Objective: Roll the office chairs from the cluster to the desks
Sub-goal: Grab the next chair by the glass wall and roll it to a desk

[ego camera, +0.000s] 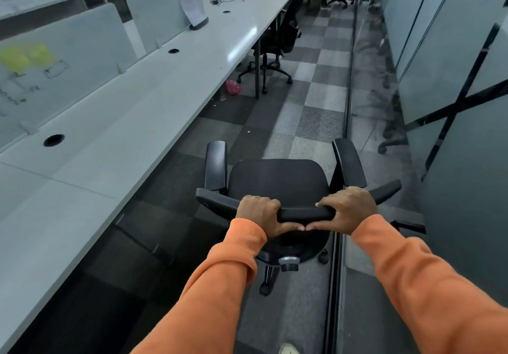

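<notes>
A black office chair (279, 182) stands in the aisle right in front of me, seat facing away, both armrests raised at its sides. My left hand (259, 215) and my right hand (347, 209) both grip the top edge of its backrest, thumbs nearly touching underneath. Orange sleeves cover both arms. A long row of white desks (132, 123) runs along the left of the aisle. Part of the chair's base and castors shows below the seat.
Another black chair (280, 37) sits tucked at the far desk, a pink object (233, 87) on the floor near it. Frosted glass partitions (453, 65) line the right side, with a floor track beside them. Desk dividers (63, 59) stand along the desks' far edge. Checkered carpet runs ahead.
</notes>
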Demonstrator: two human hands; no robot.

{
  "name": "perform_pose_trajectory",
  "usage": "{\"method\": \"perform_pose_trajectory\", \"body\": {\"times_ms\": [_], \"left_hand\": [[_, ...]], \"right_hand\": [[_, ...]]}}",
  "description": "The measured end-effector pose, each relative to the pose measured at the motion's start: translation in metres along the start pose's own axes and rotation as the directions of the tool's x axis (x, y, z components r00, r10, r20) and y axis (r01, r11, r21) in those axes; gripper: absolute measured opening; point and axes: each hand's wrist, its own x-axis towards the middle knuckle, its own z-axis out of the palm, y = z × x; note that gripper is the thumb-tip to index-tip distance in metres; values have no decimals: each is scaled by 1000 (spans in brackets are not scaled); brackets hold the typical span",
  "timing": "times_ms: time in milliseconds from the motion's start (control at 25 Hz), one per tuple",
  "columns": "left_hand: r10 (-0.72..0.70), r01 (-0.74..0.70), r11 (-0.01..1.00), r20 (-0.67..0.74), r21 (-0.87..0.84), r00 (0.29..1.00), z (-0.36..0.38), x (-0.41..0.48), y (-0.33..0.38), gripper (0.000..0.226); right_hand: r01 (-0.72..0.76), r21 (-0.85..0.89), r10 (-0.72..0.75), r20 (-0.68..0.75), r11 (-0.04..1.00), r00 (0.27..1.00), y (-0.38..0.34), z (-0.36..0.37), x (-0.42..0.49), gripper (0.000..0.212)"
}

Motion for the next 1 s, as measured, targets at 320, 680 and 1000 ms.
{"method": "perform_pose_trajectory", "body": {"times_ms": [320, 680, 1000], "left_hand": [[-85, 85, 996, -5, -1, 996, -9, 139, -14, 78], [-141, 141, 989, 6, -47, 990, -15, 275, -72, 80], [-130, 131, 991, 32, -35, 991, -5, 397, -146, 77]], "right_hand": [[-59, 35, 47, 283, 998, 958, 106, 40, 93, 92], [-135, 5, 112, 527, 991, 842, 183, 96, 204, 93], [-185, 20, 148, 517, 983, 843, 240, 165, 310, 103]]}}
